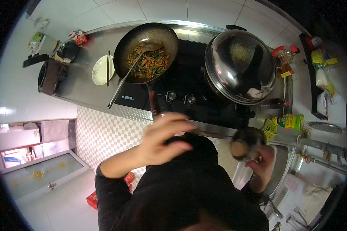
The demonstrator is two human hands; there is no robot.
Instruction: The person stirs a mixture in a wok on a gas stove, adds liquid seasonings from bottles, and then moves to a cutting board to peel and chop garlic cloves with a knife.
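Observation:
My left hand [164, 141], blurred, is held up in front of my body with thumb and fingers apart and nothing in it. It is nearest the wooden handle [153, 99] of a wok; whether they touch cannot be seen. At the right, above the sink's near corner, my right hand [261, 163] grips a round, dark vessel [246, 138], too blurred to name more exactly. Shredded food with green pieces [150, 65] lies in the wok [125, 40]. A metal spatula [126, 76] rests in it, its handle leaning out over the rim.
A large pot with a domed steel lid [237, 63] stands right on the black cooktop [188, 78]. Chopsticks [108, 69] lie across a white plate [98, 70]. A sink [282, 164], a yellow-green cloth [268, 130] and a yellow-green container [290, 121] are at right.

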